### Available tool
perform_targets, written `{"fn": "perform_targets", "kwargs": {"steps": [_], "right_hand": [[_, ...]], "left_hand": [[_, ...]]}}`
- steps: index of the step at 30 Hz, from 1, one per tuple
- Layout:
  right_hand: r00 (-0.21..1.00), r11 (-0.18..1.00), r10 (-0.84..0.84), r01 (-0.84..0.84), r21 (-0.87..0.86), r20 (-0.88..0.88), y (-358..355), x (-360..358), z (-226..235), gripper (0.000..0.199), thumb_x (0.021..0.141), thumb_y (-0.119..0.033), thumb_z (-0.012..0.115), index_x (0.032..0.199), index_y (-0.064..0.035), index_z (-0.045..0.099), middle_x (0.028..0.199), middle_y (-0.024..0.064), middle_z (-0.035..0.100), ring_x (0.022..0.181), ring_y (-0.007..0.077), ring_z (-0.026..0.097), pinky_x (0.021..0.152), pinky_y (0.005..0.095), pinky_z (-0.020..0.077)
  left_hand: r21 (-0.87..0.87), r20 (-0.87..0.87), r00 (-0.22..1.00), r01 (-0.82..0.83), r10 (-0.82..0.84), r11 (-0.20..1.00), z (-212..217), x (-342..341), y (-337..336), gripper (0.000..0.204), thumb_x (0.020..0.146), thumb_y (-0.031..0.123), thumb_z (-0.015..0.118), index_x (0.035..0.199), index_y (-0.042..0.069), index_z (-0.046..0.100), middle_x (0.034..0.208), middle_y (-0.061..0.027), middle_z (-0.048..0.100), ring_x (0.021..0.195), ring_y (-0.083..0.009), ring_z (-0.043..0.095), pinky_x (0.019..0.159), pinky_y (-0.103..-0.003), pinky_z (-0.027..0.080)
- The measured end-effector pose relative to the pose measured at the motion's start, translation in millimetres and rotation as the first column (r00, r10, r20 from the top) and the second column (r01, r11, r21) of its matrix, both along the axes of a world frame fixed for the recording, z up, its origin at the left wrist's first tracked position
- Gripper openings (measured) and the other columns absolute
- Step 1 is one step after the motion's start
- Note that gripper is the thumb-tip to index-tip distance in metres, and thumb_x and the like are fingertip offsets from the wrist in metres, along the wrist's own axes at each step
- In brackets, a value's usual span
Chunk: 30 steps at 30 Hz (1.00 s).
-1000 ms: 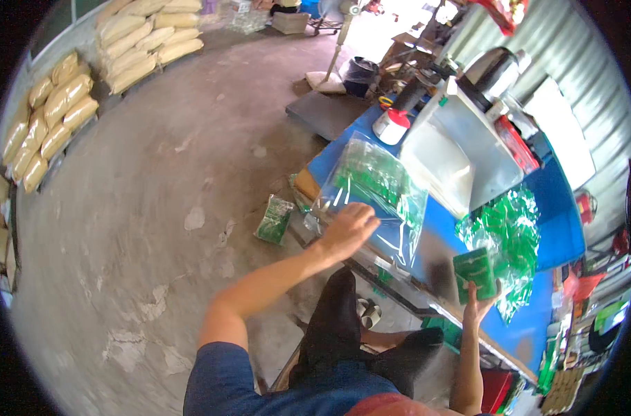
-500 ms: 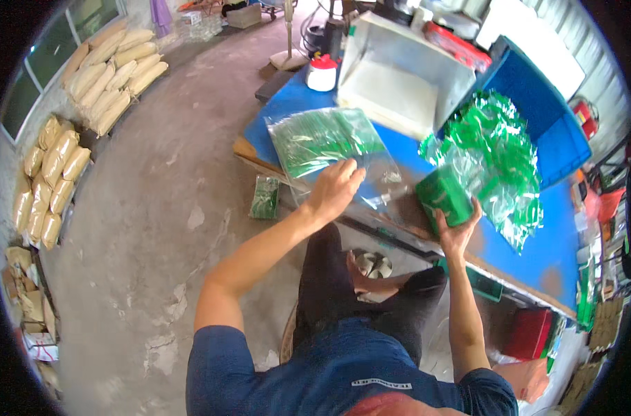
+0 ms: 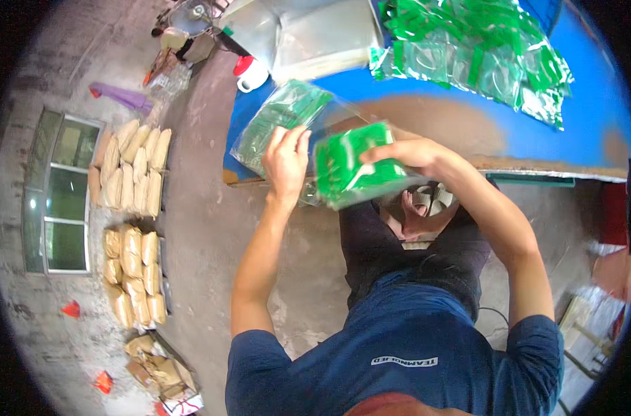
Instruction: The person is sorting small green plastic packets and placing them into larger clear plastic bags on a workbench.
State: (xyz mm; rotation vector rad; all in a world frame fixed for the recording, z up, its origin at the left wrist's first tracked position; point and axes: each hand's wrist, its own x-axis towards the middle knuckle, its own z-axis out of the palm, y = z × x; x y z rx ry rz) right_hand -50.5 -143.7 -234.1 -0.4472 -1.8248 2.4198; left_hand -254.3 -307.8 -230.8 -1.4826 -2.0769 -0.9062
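Note:
My right hand (image 3: pixel 402 154) grips a thick stack of green packets (image 3: pixel 350 177), thumb across its top, at the table's near edge. Close by on the left, my left hand (image 3: pixel 288 156) is closed, its fingers pinching what looks like the edge of a clear plastic bag (image 3: pixel 249 142). This bag lies flat at the table's left end with green packets inside. Its transparent film stretches right toward the held stack. Whether the stack is partly within the film I cannot tell, as that area is blurred.
Loose green-and-clear packets (image 3: pixel 468 62) lie heaped at the far right of the blue table (image 3: pixel 593 104). A metal tray (image 3: pixel 315 41) and a white jug with a red lid (image 3: pixel 249 73) stand behind the bag. Filled sacks (image 3: pixel 132 270) are piled on the floor at left.
My view has turned to the right. My right hand has brought the green stack leftward, near my left hand and the bag; before, it was apart on the right.

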Motion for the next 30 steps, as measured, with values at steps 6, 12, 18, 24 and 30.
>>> {"fn": "perform_targets", "kwargs": {"steps": [6, 12, 18, 24, 30], "right_hand": [[0.888, 0.848, -0.458, 0.448, -0.284, 0.033, -19.2, -66.5, -38.3, 0.046, 0.079, -0.018, 0.078, 0.117, -0.0002, 0.062, 0.106, 0.0102, 0.069, 0.088, 0.0207, 0.069, 0.076, 0.0351, 0.0565], [0.774, 0.753, -0.631, 0.599, -0.273, -0.045, -37.4, -112.2, -43.9, 0.073, 0.074, -0.022, 0.081, 0.128, 0.0042, 0.039, 0.122, 0.0175, 0.056, 0.109, 0.0239, 0.059, 0.09, 0.0374, 0.052], [0.989, 0.937, -0.098, 0.054, -0.345, -0.112, 5.2, -119.3, -40.3, 0.057, 0.091, -0.027, 0.065, 0.141, -0.0067, 0.045, 0.133, 0.0103, 0.054, 0.115, 0.0228, 0.057, 0.09, 0.0396, 0.0527], [0.987, 0.969, -0.138, 0.151, -0.193, 0.076, -4.0, -105.1, -11.7, 0.062, 0.088, -0.029, 0.071, 0.14, -0.0078, 0.046, 0.132, 0.0102, 0.056, 0.116, 0.0238, 0.059, 0.091, 0.0452, 0.054], [0.919, 0.963, -0.266, 0.266, 0.042, 0.29, -0.9, -124.7, 1.6, 0.06, 0.082, -0.041, 0.075, 0.13, -0.0088, 0.059, 0.119, 0.0108, 0.065, 0.104, 0.0238, 0.065, 0.086, 0.0444, 0.0568]], "left_hand": [[-0.007, -0.012, 1.0, 0.008, -0.008, 1.0, 15.2, 9.6, 16.0, 0.013, 0.082, 0.008, 0.075, 0.095, 0.004, 0.074, 0.073, -0.0074, 0.057, 0.06, -0.0183, 0.056, 0.057, -0.032, 0.045], [0.032, -0.05, 0.998, 0.045, -0.044, 0.998, 35.1, 24.3, 32.8, 0.011, 0.084, 0.011, 0.072, 0.093, 0.003, 0.073, 0.076, -0.0109, 0.061, 0.065, -0.0243, 0.062, 0.061, -0.035, 0.049], [0.019, 0.145, 0.988, 0.05, -0.052, 0.999, 28.7, 58.1, 54.4, 0.021, 0.082, 0.017, 0.075, 0.099, 0.006, 0.074, 0.08, -0.0104, 0.063, 0.071, -0.0232, 0.064, 0.066, -0.033, 0.051], [-0.013, 0.836, 0.549, 0.01, 0.005, 1.0, 4.1, -137.0, -4.3, 0.058, 0.095, 0.039, 0.065, 0.141, 0.006, 0.051, 0.139, -0.0121, 0.056, 0.125, -0.0233, 0.054, 0.107, -0.038, 0.039], [0.079, 0.994, 0.04, 0.381, -0.102, 0.921, -43.0, -182.4, -34.0, 0.075, 0.098, 0.047, 0.055, 0.153, 0.002, 0.03, 0.161, -0.0103, 0.027, 0.15, -0.0214, 0.018, 0.12, -0.033, 0.012]]}}
